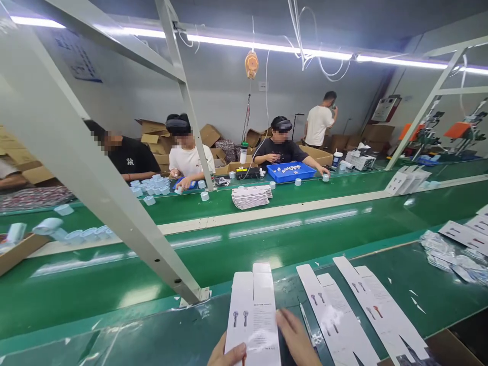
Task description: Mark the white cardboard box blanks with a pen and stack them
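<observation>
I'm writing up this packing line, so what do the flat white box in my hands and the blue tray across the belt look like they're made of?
Flat white box: looks like thin printed paperboard, smooth and slightly glossy; it lies flat with fold flaps and small printed pictures. Both the left hand and right hand rest on it.
Blue tray: probably moulded plastic, judging by its even colour and raised rim.

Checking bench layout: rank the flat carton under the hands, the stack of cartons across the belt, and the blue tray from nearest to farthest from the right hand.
1. Flat carton, touching the right hand.
2. Stack of cartons, across the green belt.
3. Blue tray, far side, before a seated worker.
</observation>
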Tool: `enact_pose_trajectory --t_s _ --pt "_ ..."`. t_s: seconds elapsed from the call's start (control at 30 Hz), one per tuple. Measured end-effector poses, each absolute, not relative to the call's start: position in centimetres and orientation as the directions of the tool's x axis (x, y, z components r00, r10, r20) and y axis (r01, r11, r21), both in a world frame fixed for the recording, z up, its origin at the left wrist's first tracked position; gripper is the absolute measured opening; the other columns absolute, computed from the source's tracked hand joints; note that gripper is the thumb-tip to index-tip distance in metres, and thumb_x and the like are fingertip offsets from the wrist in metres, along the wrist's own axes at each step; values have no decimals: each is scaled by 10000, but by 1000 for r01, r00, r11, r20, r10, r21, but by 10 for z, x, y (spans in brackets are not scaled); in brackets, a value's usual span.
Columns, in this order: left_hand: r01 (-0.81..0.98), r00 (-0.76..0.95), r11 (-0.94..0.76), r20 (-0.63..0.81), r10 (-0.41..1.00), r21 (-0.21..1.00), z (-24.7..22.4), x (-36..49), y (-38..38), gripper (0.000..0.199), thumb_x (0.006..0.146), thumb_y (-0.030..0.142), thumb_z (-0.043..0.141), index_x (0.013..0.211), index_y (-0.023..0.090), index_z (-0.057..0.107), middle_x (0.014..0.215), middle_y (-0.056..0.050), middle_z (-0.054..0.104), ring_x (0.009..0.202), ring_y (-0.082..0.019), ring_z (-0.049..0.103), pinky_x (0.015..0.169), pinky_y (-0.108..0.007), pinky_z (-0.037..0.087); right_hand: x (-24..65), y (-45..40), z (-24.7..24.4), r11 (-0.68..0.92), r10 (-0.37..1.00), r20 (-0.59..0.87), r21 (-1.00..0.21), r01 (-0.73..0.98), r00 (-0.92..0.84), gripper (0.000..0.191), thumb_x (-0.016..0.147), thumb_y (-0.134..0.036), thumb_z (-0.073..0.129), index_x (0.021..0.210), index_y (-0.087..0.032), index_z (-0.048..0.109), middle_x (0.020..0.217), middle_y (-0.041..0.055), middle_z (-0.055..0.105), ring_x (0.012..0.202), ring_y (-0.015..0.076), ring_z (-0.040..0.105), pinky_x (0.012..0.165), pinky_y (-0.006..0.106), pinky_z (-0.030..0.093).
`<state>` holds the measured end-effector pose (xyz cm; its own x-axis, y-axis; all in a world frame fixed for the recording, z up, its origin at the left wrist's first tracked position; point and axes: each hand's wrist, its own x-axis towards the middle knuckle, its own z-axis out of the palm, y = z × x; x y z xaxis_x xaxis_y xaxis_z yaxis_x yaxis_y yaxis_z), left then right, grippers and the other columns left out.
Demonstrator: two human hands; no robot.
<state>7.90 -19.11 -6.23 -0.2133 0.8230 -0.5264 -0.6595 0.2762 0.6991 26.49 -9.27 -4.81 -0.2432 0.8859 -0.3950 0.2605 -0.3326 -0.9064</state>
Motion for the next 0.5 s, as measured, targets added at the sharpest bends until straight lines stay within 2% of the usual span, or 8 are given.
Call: enact_pose_trajectory --t_s 0.07,0.13,0.2,0.27,0.33,0.4,0.47,0.5 --pt "-542 -313 303 -523 793 784 -63 77 -192 718 440 496 852 1054 178 660 1118 -160 714 1120 -404 609 971 -463 464 284 -80 -57 -253 935 -339 -840 481 -100 565 723 -449 581 1155 -85 581 1234 281 572 1266 449 441 1086 578 253" --pt "-295 -476 389 -487 732 873 -62 76 -194 633 486 532 799 999 183 670 1112 -151 710 1141 -388 590 995 -454 437 298 -68 -60 -200 951 -299 -784 588 -75 489 692 -277 569 1133 -67 593 1165 297 582 1204 473 471 1036 609 269" --pt "16 -640 506 -380 668 862 -60 78 -197 527 539 517 747 939 181 680 1104 -154 695 1189 -392 540 1035 -475 380 307 -59 -60 -146 956 -274 -751 644 -104 424 647 -171 547 1053 -94 641 992 253 639 1041 449 574 937 595 356" --pt "204 -706 587 -297 643 784 -54 81 -202 387 610 469 695 866 180 675 1036 -144 689 1137 -375 555 996 -465 391 311 -53 -59 -101 956 -255 -749 655 -143 427 619 -131 537 1024 -134 671 822 180 658 865 397 628 855 561 408" --pt "207 -697 637 -345 628 742 -45 85 -206 227 688 409 642 764 195 629 845 -90 678 925 -317 625 842 -398 454 313 -48 -55 -80 957 -236 -772 631 -169 422 612 -140 545 1004 -182 695 745 124 659 797 355 637 838 527 431" --pt "169 -669 686 -429 607 708 -34 88 -208 146 736 337 613 672 220 550 658 -19 615 725 -255 620 693 -328 438 316 -47 -47 -78 958 -225 -802 592 -179 341 658 -210 547 956 -233 711 780 97 690 835 324 648 859 485 457" --pt "187 -662 722 -458 594 666 -23 91 -208 176 753 270 607 626 235 491 609 2 596 685 -233 611 649 -299 397 317 -53 -35 -149 940 -270 -874 463 -207 320 746 -326 525 995 -239 706 888 89 721 878 292 669 856 447 497" --pt "212 -663 734 -457 593 646 -19 93 -208 188 762 250 602 619 237 481 624 -4 611 698 -231 612 647 -294 382 315 -59 -28 -227 920 -311 -918 325 -237 366 773 -389 524 1058 -231 690 949 91 725 897 281 677 857 438 513"
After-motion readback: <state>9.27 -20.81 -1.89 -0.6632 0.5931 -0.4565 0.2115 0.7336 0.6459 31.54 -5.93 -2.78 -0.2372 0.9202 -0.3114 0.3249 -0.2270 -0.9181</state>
